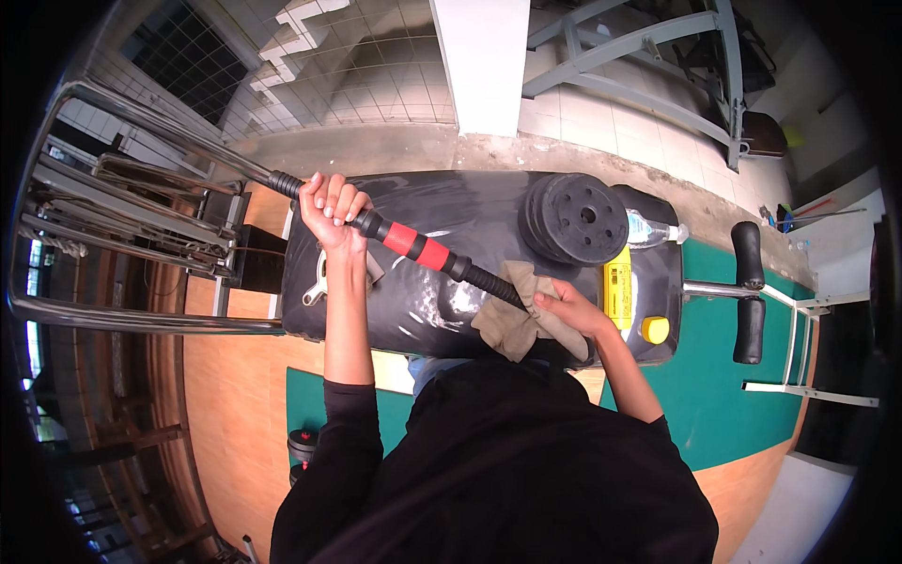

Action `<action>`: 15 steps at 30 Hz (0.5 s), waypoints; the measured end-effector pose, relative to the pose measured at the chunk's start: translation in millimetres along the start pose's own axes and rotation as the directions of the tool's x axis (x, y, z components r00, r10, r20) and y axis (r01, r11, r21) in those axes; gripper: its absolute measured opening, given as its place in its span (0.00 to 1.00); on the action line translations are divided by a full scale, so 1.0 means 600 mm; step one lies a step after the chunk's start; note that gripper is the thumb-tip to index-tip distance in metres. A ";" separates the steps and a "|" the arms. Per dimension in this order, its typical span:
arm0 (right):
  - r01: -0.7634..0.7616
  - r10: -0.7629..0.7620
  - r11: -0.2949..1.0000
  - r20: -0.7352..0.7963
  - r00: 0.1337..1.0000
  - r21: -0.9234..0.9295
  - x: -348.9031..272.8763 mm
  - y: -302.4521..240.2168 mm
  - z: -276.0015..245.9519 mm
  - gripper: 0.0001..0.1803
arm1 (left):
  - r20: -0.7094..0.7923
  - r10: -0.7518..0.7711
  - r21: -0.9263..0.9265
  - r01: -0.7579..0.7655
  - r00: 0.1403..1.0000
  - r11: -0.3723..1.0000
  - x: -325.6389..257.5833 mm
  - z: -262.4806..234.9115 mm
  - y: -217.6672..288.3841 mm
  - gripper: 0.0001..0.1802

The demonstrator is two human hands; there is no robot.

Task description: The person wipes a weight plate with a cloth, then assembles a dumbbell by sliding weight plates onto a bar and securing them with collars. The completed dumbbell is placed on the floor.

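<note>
Two hands are sharing one black bar (467, 271) with red bands, and its long axis is slanting across the bench (385, 320) from the far left down toward the person's body at the right. The left hand (335, 209) is wrapping its fingers closed around the bar near the far end, leaving a short ribbed tip sticking out beyond the fist. The right hand (569, 310) is pinching a beige cloth (505, 331) around the near end; its thumb is showing, but some of its fingers are hiding in the folds, so how tightly they are closing I cannot tell. From the right hand, the bar is running leftward and away from the body, with the red bands lying between the hands, nearer the left one. The cloth is covering the near tip, which is sitting above the bench's near edge. Black weight plates (569, 218) are resting just beyond the right hand, a clear bottle (648, 231) is lying behind them, and a yellow container (617, 293) and a yellow cap (656, 329) are sitting to that hand's right.
</note>
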State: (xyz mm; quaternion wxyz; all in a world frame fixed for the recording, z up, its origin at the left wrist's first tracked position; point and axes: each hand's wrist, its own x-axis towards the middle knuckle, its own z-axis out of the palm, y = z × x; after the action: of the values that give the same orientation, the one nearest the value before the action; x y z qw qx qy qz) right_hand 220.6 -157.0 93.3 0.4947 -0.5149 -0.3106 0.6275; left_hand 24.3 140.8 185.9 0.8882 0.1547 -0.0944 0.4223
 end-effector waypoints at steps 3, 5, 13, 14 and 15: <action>-0.091 0.078 0.989 0.110 0.991 0.116 0.020 -0.018 -0.011 0.23 | 0.123 -0.045 -0.046 0.051 0.991 0.998 0.028 0.014 -0.015 0.21; -0.170 0.170 0.985 0.072 0.983 -0.001 0.027 -0.030 -0.004 0.25 | 0.167 -0.092 -0.107 0.111 0.982 0.988 0.037 0.020 -0.028 0.21; -0.199 0.194 0.980 0.224 0.955 0.001 0.041 -0.051 0.008 0.32 | 0.219 -0.206 -0.210 0.253 0.954 0.944 0.056 0.030 -0.057 0.20; -0.187 0.158 0.978 0.261 0.952 0.090 0.039 -0.049 0.012 0.33 | 0.218 -0.222 -0.216 0.269 0.950 0.939 0.056 0.032 -0.062 0.20; -0.177 0.119 0.968 0.294 0.948 0.178 0.037 -0.048 0.017 0.34 | 0.211 -0.229 -0.238 0.277 0.950 0.931 0.054 0.033 -0.071 0.20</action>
State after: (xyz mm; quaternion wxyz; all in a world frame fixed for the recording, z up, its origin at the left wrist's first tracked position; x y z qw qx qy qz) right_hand 220.0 -125.7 114.5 0.4468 -0.3896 -0.2723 0.7579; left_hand 77.0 132.1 205.5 0.9358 0.0829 -0.2089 0.2717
